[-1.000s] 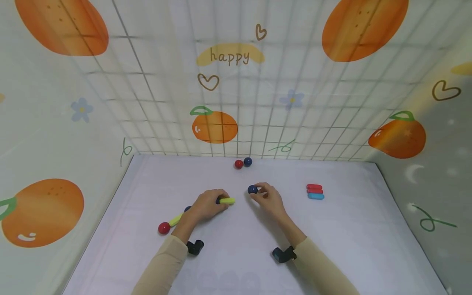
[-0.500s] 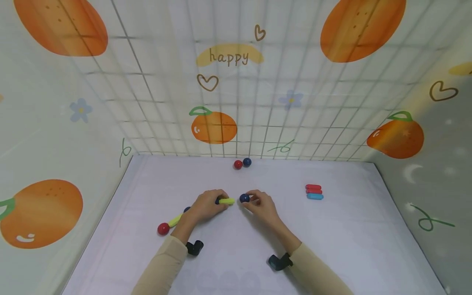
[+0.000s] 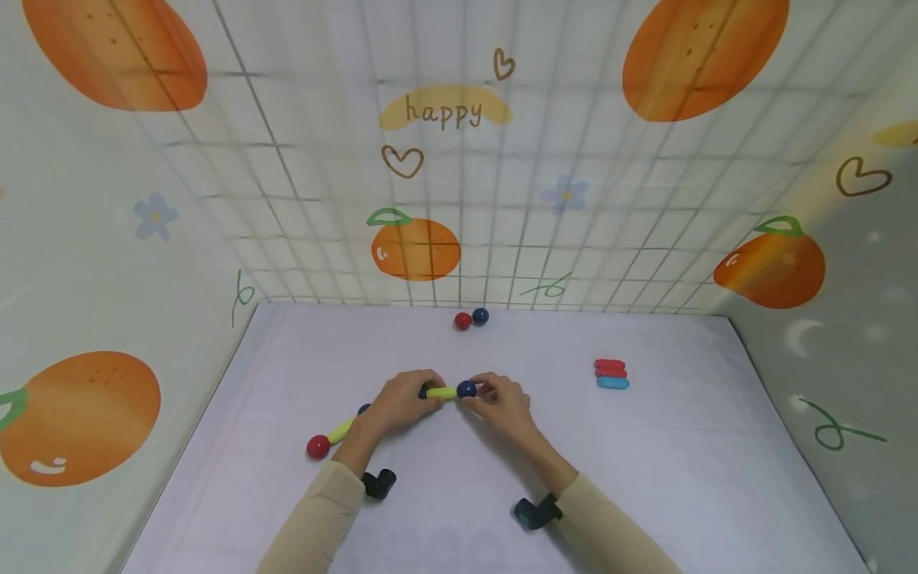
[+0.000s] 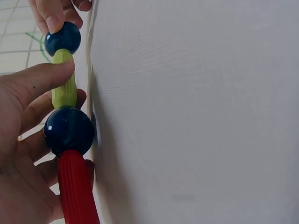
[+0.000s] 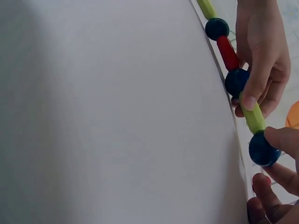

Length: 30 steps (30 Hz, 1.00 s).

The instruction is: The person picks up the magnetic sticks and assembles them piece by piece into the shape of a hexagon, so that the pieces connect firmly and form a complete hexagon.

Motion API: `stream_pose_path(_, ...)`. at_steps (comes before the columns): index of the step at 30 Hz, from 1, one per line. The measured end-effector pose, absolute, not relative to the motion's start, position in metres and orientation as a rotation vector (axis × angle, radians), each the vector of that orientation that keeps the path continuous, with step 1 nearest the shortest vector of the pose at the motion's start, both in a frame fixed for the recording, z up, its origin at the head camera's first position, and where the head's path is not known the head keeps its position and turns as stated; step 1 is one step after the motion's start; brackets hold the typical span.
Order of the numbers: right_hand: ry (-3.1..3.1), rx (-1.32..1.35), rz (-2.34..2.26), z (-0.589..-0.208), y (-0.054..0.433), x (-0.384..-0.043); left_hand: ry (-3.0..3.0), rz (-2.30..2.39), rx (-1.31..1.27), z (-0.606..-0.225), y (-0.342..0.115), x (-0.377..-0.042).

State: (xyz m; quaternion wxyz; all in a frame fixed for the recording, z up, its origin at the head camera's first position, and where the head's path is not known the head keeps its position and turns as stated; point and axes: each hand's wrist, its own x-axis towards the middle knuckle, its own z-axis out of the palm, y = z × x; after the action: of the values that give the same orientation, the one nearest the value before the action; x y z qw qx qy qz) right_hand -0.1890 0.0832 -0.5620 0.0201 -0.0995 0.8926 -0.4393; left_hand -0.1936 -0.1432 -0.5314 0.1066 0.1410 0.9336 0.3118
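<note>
A chain of magnetic balls and rods runs through my left hand. At its lower left end in the head view is a red ball, followed by a yellow-green rod and a blue ball. A red rod, hidden by the left hand in the head view, leads to a middle blue ball. From there another yellow-green rod points right, with the left thumb and fingers gripping it. My right hand pinches an end blue ball, which touches that rod's tip.
Toward the back edge of the white table, a loose red ball and a loose blue ball sit side by side. At right lie two red rods and a light blue rod. Patterned fabric walls surround the table.
The right hand has moved left and slightly nearer with its blue ball, bringing it from apart to the tip of the yellow-green rod. The left hand has stayed put.
</note>
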Motion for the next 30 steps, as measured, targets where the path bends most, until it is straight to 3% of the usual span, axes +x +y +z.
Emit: stream_pose_path(30, 2.591, -0.341, -1.513, -0.555, 0.082, -0.185, 2.772, 0.837, 0.488, -0.53, -0.125, -0.197)
